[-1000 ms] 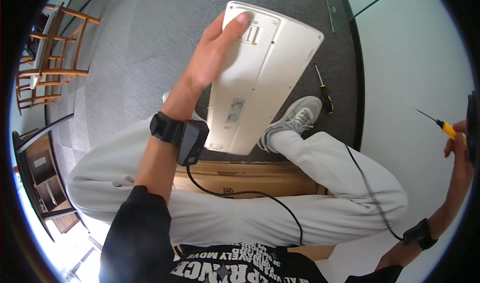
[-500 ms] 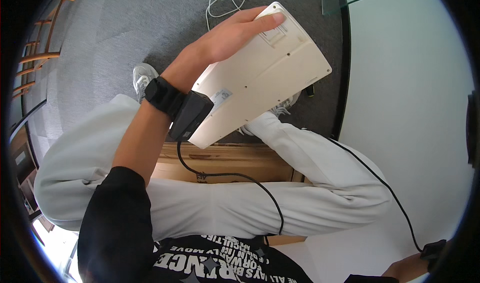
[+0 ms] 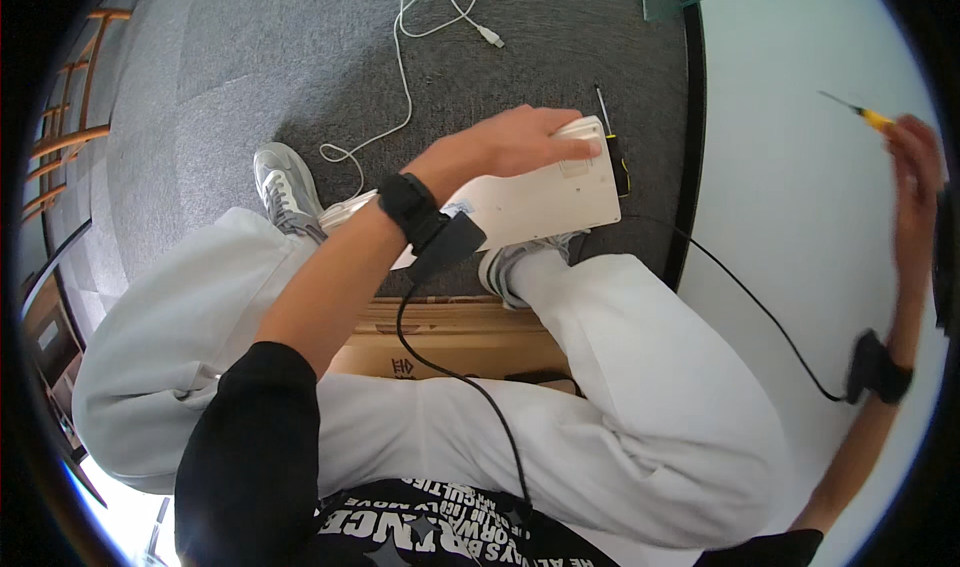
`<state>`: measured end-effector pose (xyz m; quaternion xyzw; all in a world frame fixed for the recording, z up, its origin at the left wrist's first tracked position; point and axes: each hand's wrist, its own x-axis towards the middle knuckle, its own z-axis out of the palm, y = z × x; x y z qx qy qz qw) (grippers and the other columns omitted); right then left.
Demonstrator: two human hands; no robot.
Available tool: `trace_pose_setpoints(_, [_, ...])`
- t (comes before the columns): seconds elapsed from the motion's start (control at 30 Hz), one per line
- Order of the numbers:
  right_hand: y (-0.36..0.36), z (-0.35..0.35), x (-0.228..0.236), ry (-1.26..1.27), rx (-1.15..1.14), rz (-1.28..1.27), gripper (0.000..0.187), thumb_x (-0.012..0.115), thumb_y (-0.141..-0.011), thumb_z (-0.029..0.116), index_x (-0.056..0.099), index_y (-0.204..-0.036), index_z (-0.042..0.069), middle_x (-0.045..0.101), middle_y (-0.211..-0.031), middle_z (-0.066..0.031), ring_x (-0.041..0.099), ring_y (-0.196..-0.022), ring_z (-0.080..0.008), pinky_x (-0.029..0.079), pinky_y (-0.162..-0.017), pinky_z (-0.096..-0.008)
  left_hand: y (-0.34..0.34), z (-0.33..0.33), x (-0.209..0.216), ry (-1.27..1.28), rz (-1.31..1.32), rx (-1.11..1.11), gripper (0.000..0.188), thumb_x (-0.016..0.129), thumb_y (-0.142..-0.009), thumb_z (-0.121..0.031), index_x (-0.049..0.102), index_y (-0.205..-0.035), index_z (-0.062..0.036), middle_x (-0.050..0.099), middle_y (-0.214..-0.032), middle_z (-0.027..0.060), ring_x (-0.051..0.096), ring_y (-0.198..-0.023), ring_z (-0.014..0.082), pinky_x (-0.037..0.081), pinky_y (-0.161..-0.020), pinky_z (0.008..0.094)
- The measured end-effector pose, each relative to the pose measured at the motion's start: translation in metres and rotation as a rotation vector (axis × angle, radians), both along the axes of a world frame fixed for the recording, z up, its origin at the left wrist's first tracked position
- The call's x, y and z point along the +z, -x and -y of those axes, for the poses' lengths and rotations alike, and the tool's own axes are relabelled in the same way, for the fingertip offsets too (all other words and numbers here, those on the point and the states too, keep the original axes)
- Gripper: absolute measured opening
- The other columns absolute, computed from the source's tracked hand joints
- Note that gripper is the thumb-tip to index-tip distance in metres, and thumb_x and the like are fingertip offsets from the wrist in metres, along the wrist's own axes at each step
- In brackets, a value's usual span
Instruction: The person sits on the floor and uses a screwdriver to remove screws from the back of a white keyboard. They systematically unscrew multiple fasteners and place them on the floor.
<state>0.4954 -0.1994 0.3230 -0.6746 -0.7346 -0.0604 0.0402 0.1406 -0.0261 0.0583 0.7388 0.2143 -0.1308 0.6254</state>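
Observation:
A white keyboard [image 3: 540, 202] stands tilted between my legs, its screw-dotted underside toward me. My left hand [image 3: 505, 145] grips its upper edge, thumb on the underside; the forearm covers part of its left end. A white cable with a USB plug [image 3: 490, 37] trails from the left of the keyboard across the floor. Far to the right, my right hand [image 3: 913, 162] is raised and closed around a thin screwdriver [image 3: 875, 120] with a yellow handle; the blade points left. Beyond the keyboard's right end lies another screwdriver [image 3: 618, 162] with a black and yellow handle.
My shoes [image 3: 287, 189] rest on grey carpet [image 3: 240, 77]. A cardboard box [image 3: 450, 342] lies beneath my legs. A black wire [image 3: 745, 292] runs to my right wrist. The pale wall [image 3: 790, 197] borders the right; wooden chair parts [image 3: 80, 137] stand at the left.
The keyboard has tipped and moved lower, its right end dropping with my left hand. My right hand has risen from the lower right corner with the screwdriver now visible. The USB plug has come into view.

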Motion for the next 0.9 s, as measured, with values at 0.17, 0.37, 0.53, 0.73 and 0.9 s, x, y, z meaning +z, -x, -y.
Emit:
trace_pose_setpoints(0.17, [0.035, 0.003, -0.184, 0.051, -0.285, -0.408, 0.031, 0.059, -0.095, -0.004, 0.066, -0.124, 0.003, 0.056, -0.128, -0.0106, 0.060, -0.121, -0.0247, 0.053, -0.100, -0.0324, -0.010, -0.002, -0.043, 0.034, -0.104, -0.034, 0.072, 0.049, -0.095, -0.066, 0.058, -0.134, -0.0062, 0.065, -0.126, 0.0221, 0.062, -0.116, 0.0384, 0.048, -0.097, 0.0445])
trace_pose_setpoints(0.37, [0.059, 0.020, -0.331, 0.019, -0.728, -0.805, 0.038, 0.060, -0.092, 0.000, 0.061, -0.130, -0.003, 0.050, -0.131, -0.0136, 0.056, -0.123, -0.0265, 0.048, -0.104, -0.0355, -0.016, -0.031, -0.082, -0.132, -0.155, 0.059, 0.082, 0.048, -0.093, -0.072, 0.055, -0.133, -0.0007, 0.065, -0.121, 0.0266, 0.062, -0.113, 0.0409, 0.048, -0.096, 0.0464])
trace_pose_setpoints(0.53, [0.062, 0.040, -0.379, 0.228, -0.774, -0.664, 0.042, 0.062, -0.089, 0.002, 0.060, -0.131, -0.002, 0.046, -0.136, -0.0156, 0.050, -0.128, -0.0328, 0.040, -0.111, -0.0401, -0.016, -0.050, -0.117, -0.182, -0.272, 0.223, 0.068, 0.054, -0.095, -0.065, 0.059, -0.121, -0.0025, 0.069, -0.108, 0.0236, 0.068, -0.097, 0.0384, 0.052, -0.083, 0.0459])
trace_pose_setpoints(0.73, [0.083, 0.050, -0.383, 0.246, -0.749, -0.586, 0.040, 0.064, -0.091, 0.009, 0.060, -0.130, -0.002, 0.045, -0.137, -0.0179, 0.049, -0.129, -0.0348, 0.040, -0.110, -0.0408, -0.019, -0.055, -0.136, -0.358, -0.054, 0.231, 0.050, 0.062, -0.097, -0.047, 0.065, -0.118, -0.0023, 0.071, -0.102, 0.0213, 0.069, -0.089, 0.0382, 0.053, -0.079, 0.0434])
trace_pose_setpoints(0.9, [0.093, 0.042, -0.387, 0.211, -0.754, -0.436, 0.041, 0.068, -0.090, 0.009, 0.055, -0.128, -0.001, 0.049, -0.125, -0.0194, 0.052, -0.120, -0.0348, 0.045, -0.103, -0.0414, -0.033, -0.059, -0.138, -0.403, 0.012, 0.202, 0.050, 0.059, -0.098, -0.047, 0.066, -0.118, -0.0016, 0.070, -0.105, 0.0210, 0.068, -0.092, 0.0397, 0.053, -0.082, 0.0446])
